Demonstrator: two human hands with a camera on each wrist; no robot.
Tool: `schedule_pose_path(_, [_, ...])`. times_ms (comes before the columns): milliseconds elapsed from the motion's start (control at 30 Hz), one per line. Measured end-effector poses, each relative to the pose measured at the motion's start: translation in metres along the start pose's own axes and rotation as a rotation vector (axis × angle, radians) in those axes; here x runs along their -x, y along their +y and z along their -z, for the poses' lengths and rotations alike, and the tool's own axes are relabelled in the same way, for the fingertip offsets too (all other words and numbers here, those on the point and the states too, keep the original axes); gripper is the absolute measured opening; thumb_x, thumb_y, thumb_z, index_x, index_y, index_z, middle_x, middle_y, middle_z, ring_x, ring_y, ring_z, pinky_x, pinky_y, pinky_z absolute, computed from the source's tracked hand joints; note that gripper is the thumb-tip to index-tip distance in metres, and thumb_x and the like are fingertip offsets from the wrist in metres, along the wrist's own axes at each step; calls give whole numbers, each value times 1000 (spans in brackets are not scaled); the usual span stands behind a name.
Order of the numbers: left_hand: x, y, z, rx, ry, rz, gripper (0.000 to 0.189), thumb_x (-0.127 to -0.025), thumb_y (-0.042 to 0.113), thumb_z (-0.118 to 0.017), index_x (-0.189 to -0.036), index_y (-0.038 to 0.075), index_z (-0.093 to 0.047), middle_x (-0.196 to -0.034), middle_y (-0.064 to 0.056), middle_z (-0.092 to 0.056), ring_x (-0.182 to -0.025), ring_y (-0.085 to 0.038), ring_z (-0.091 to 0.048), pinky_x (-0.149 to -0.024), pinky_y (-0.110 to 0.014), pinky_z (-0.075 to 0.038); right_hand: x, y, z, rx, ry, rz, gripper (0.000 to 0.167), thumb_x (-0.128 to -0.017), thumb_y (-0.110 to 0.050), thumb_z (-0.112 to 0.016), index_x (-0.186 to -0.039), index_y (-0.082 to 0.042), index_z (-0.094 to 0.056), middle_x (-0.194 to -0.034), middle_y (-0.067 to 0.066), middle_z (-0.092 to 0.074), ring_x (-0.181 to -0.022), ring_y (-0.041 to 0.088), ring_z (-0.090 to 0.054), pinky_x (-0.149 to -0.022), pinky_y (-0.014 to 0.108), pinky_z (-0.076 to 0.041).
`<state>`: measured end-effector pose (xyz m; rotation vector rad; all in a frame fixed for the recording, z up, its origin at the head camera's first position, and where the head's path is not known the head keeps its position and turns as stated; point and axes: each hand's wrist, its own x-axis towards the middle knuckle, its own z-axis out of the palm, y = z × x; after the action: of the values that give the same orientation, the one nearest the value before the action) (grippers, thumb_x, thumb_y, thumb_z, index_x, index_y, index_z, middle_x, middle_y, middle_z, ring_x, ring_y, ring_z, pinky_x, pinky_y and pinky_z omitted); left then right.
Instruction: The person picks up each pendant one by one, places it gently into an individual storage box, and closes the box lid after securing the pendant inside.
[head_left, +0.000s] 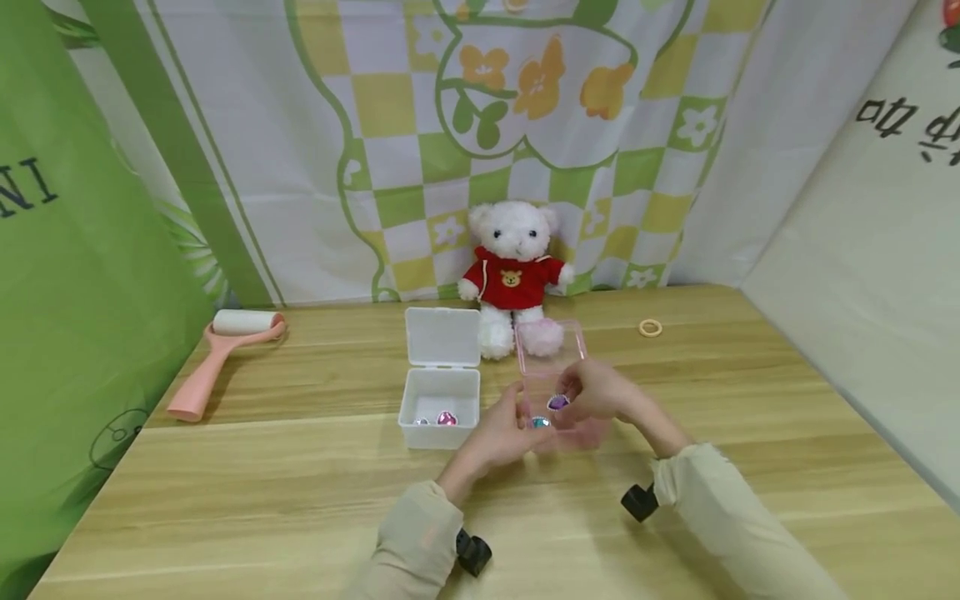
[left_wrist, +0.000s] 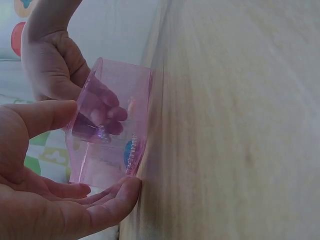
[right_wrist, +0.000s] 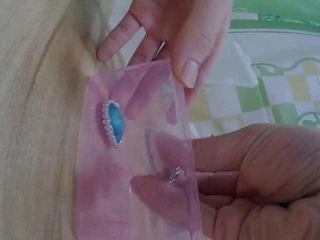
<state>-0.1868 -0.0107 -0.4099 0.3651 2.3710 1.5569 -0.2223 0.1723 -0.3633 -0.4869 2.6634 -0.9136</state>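
A clear pink box (head_left: 581,437) stands on the table with its lid up. My left hand (head_left: 498,427) grips its left side, thumb at the rim and fingers along the outer wall, as the left wrist view shows. Inside, low down, lies a blue gem with a beaded silver edge (right_wrist: 116,122). My right hand (head_left: 600,387) pinches a purple gem (head_left: 558,402) between thumb and fingers. Through the pink wall, the fingertips show inside the box, above the blue gem. To the left, an open white box (head_left: 438,437) contains a pink gem (head_left: 447,418) and a small pale one.
A white teddy bear (head_left: 517,233) in a red top sits behind the boxes, against the patterned curtain. At the far left lies a pink-handled roller (head_left: 213,367). A small wooden ring (head_left: 650,327) lies at the back right.
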Motion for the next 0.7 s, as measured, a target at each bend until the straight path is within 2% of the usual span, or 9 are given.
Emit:
schedule_pose_path(100, [0, -1, -1, 1, -2, 9, 88, -80, 23, -74, -148, -3, -24, -109, -13, -56, -90, -20, -52, -77, -36, -46, -2, -3, -4, 86, -21, -4, 20, -69, -6, -82, -75, -1, -63, -65, 2, -56, -61, 14, -49, -55, 27, -43])
schedule_pose_path(200, [0, -1, 0, 4, 1, 3, 88, -80, 22, -75, -148, -3, -24, -104, -13, -56, -86, -18, -52, -72, -33, -45, -4, -8, -7, 166, -45, -31, 20, -70, -5, -80, -71, -3, -61, -65, 2, -55, -61, 14, -49, -55, 26, -42])
schedule_pose_path(300, [0, -1, 0, 14, 2, -3, 88, -80, 21, -75, -148, -3, -24, -98, -12, -56, -81, -17, -51, -68, -30, -43, -4, -10, -9, 202, -54, -47, 20, -70, -2, -79, -69, -4, -59, -65, 2, -55, -61, 15, -50, -55, 25, -43])
schedule_pose_path(533, [-1, 0, 0, 4, 6, 9, 88, -81, 23, -74, -148, -3, -23, -102, -11, -57, -84, -17, -51, -72, -31, -44, -7, -11, -13, 285, -50, -62, 19, -67, 1, -77, -68, -4, -59, -65, 2, -55, -63, 16, -51, -56, 26, -44])
schedule_pose_path(700, [-1, -1, -1, 1, 13, 1, 87, -81, 21, -74, -148, -3, -24, -96, -11, -57, -80, -15, -51, -68, -29, -43, -10, -11, -16, 318, -47, -78, 17, -66, 5, -74, -67, -4, -59, -66, 4, -56, -63, 18, -52, -57, 28, -46])
